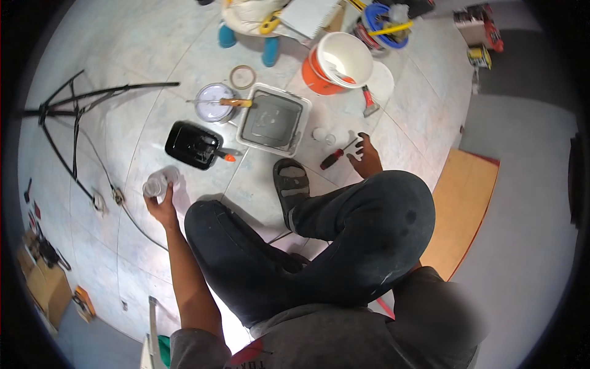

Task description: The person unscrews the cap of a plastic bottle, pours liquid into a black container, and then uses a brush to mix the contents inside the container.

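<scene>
Left hand (161,206) gripping clear plastic bottle (161,183) low over floor (123,123), fingers wrapped round it. Right hand (367,157) reaching, fingers spread and holding nothing, touching red-handled screwdriver (337,155). Paint tray (273,120) sitting grey-filled, brush (230,102) resting across open paint can (214,102); two small white caps (324,134) lying beside the screwdriver.

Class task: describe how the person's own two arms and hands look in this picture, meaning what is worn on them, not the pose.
Both hands are bare: no gloves on the left hand or the right hand. The left forearm is bare, with a grey short sleeve at the shoulder. No watch or rings can be made out.
</scene>
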Motion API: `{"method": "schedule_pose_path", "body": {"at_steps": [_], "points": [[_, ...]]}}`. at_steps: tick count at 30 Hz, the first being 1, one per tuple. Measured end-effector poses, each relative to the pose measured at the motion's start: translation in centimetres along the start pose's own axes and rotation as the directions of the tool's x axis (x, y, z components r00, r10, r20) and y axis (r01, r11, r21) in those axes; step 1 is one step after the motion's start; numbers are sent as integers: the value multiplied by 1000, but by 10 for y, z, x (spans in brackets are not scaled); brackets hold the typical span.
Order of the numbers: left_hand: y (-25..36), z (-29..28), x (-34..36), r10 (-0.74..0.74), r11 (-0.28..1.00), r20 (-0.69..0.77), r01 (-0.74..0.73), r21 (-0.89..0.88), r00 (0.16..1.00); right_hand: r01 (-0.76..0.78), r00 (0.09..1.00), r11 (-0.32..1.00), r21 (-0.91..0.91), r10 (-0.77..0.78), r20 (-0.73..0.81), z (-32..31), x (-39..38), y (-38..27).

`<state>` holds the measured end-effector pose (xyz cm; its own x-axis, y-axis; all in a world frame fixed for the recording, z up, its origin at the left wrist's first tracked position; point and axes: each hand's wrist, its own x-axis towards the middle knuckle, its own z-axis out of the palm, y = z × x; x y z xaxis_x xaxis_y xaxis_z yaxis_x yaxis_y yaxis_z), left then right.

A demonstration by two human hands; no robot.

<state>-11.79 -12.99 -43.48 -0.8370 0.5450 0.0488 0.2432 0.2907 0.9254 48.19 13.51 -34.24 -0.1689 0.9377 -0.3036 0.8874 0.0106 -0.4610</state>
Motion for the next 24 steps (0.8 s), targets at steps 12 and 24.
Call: {"method": "schedule_pose_path", "body": {"at_steps": [12,24], "points": [[83,-11,-72,35,997,67,-39,65,997,-246,946,964,102,262,-191,83,-21,-18],[234,139,-132,50,998,631,-11,-66,774,41,999,986,-163,-35,39,88,50,12]]}}
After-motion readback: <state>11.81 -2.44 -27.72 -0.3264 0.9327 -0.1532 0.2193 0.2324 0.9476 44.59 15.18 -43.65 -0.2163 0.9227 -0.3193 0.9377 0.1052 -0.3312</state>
